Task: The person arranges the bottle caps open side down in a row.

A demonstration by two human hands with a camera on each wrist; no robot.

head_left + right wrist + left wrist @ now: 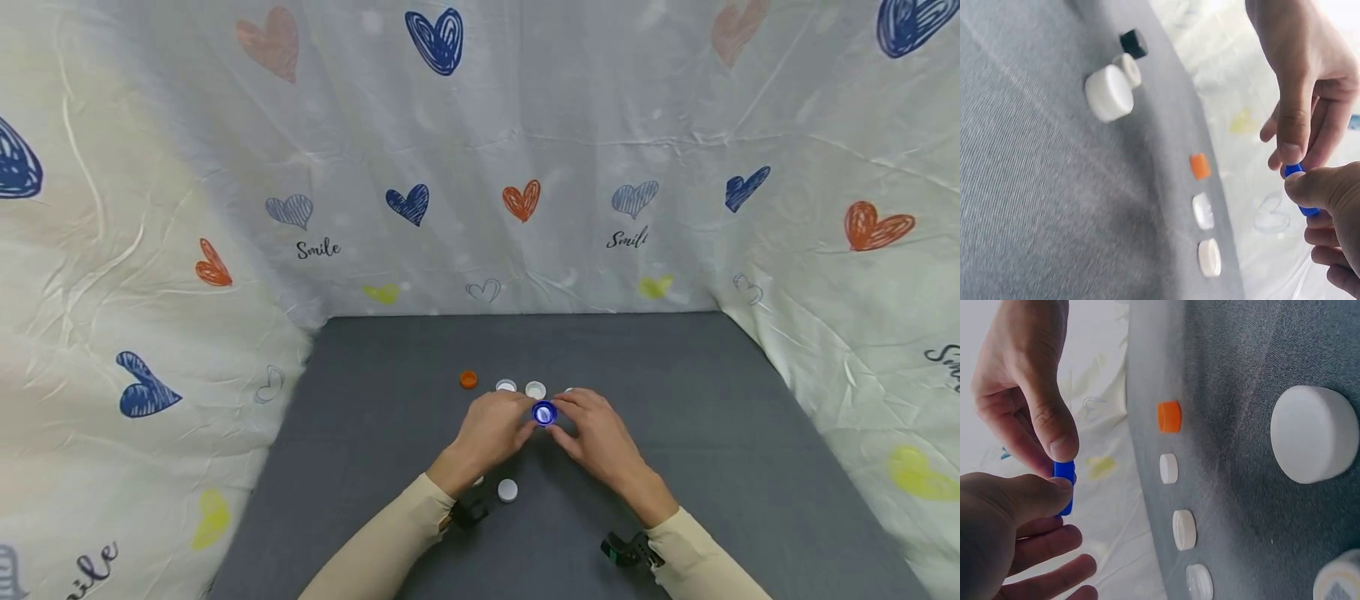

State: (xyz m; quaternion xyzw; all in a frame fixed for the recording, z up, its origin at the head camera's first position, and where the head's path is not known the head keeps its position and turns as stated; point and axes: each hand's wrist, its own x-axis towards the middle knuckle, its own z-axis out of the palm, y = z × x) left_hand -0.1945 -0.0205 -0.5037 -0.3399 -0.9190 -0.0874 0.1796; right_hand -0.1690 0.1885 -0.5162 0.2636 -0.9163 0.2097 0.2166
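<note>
A blue bottle cap [543, 413] is held up above the table between both hands, its round hollow face turned to the head camera. My left hand [491, 427] pinches its left edge with thumb and fingertips. From the other side, my right hand [597, 435] grips the cap between thumb and forefinger. Its other fingers spread loosely in the left wrist view. Both thumbs [1063, 449] press close together on the blue rim in that view.
Behind the hands, an orange cap [468, 380] and several white caps [536, 390] lie in a row on the grey tabletop [375, 400]. Another white cap [507, 490] lies nearer, by the left wrist. In the right wrist view, a small black piece [1134, 44] sits beside white caps.
</note>
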